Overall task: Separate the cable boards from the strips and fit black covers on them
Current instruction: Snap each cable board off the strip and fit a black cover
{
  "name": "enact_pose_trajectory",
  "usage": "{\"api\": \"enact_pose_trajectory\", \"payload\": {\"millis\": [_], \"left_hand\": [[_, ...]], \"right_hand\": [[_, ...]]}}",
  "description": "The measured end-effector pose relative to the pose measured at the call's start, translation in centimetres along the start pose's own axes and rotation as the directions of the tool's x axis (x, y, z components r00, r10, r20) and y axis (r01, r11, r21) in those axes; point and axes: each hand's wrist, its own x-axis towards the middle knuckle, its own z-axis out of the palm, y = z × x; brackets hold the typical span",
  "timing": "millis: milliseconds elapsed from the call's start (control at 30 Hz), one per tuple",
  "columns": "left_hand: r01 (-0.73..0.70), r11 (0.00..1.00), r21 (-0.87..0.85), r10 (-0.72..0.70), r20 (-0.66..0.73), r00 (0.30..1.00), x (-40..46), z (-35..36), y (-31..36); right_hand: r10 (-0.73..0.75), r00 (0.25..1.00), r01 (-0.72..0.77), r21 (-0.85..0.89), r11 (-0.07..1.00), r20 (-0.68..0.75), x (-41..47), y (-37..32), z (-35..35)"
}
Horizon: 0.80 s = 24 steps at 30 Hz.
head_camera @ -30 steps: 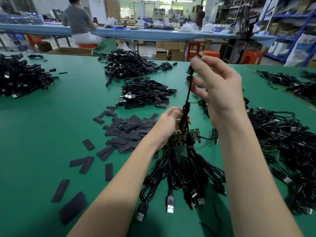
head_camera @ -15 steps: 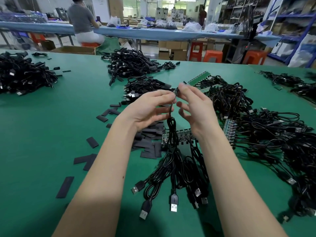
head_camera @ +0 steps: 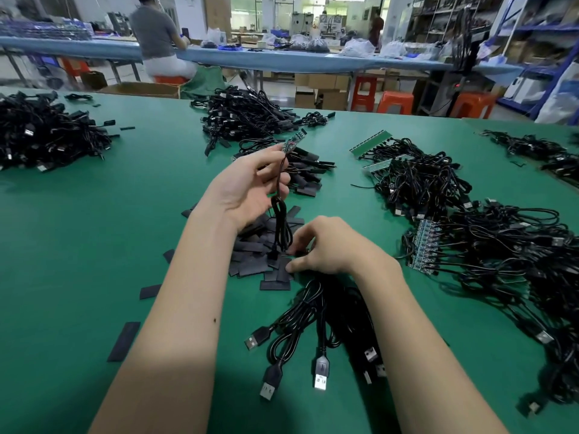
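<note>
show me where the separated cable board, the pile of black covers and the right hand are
cable board (head_camera: 294, 140), head view, on the middle of the small green board held up by the left hand (head_camera: 247, 189)
pile of black covers (head_camera: 253, 256), head view, on a flat cover near the pile's middle
right hand (head_camera: 326, 249), head view, on the back of the hand

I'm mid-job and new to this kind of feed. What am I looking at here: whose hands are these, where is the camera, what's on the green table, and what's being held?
There is no machine: a person works with bare hands, filmed by a camera on their head looking down. The left hand holds up one separated cable board with its cable dangling. The right hand reaches down to the pile of flat black covers, fingers curled at one. On the green table lie loose USB cables near the person, boards not yet broken off their strips on the right, and heaps of cables further off.
</note>
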Motion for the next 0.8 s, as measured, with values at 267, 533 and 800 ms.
{"api": "enact_pose_trajectory", "payload": {"millis": [267,533,800], "left_hand": [[-0.116,0.979,0.167,0.138,-0.125,0.983,0.5,-0.3,-0.3],[-0.076,0.939,0.336,0.077,0.011,0.997,0.6,0.5,-1.6],[-0.021,0.926,0.376,-0.022,0.109,0.994,0.5,1.2,-2.6]], "right_hand": [[0.010,0.996,0.003,0.145,0.989,-0.093,-0.1,0.3,-0.1],[0.266,0.857,0.267,0.822,0.503,-0.442,-1.0,1.0,-3.0],[0.303,0.808,0.386,0.842,0.376,-0.506,-1.1,1.2,-3.3]]}}
